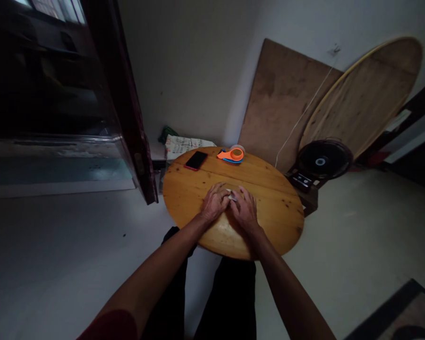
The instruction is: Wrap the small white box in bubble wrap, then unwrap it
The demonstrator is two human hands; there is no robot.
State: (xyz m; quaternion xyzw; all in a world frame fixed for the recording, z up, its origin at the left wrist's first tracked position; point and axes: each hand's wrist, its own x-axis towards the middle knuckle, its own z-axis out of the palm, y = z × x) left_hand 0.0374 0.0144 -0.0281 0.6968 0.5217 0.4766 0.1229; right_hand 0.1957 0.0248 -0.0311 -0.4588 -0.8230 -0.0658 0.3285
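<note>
Over the middle of the round wooden table (276, 212), my left hand (214, 203) and my right hand (245, 208) come together from either side. Between their fingertips shows a small whitish piece (231, 195), perhaps folded paper; most of it is hidden by the fingers. Both hands have bent fingers closed on this piece, close to the tabletop. Beyond them, near the far edge, lies an orange and blue tape dispenser (235, 155) with a roll of clear tape. A dark phone (196, 160) with a red edge lies to its left.
A printed sack (187, 144) stands behind the table's far left edge. Against the wall lean a brown board (286, 94) and a round wooden top (364, 89). A black round appliance (320, 161) stands at the right. To the left is a dark door frame (127, 104).
</note>
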